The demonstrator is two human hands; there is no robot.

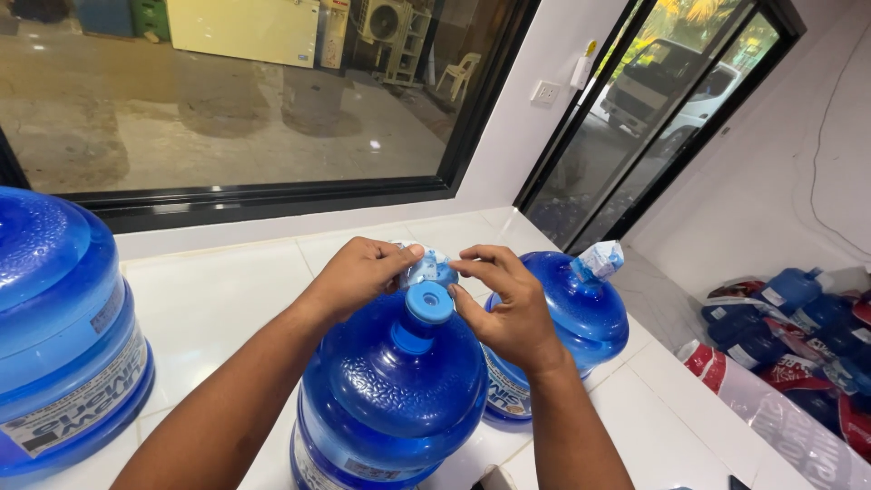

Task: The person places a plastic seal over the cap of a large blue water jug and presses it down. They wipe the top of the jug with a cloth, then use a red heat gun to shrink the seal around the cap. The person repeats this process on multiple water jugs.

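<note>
On the white tiled counter (218,290), right in front of the big window (236,100), there's a blue water jug (395,386) standing upright with its blue cap (428,302) on. Both hands are up at the neck, working a thin clear-and-bluish plastic seal (432,266) just above the cap.

What could go sideways, as I see it: that seal looks flimsy, so pulling unevenly from the two sides could tear it or leave it crooked on the cap. The jug is also tall and both hands are busy up top, so a hard sideways tug could rock it into the second jug (567,322), which sits just beside it on the right, touching or close to it. That one already has a wrapped cap (599,260), and it's fairly near the counter edge too.

The left hand (358,275) is mostly closed, thumb and fingertips pinched together on the left side of the seal. The right hand (508,304) is more relaxed: index finger and thumb pinch the seal's right edge while the other fingers curl loosely past the neck. I can't tell if they actually touch the jug.

A third, bigger-looking jug (63,336) stands well apart at the far left. Down on the floor at the right there's a pile of more blue jugs in plastic bags (789,336).
</note>
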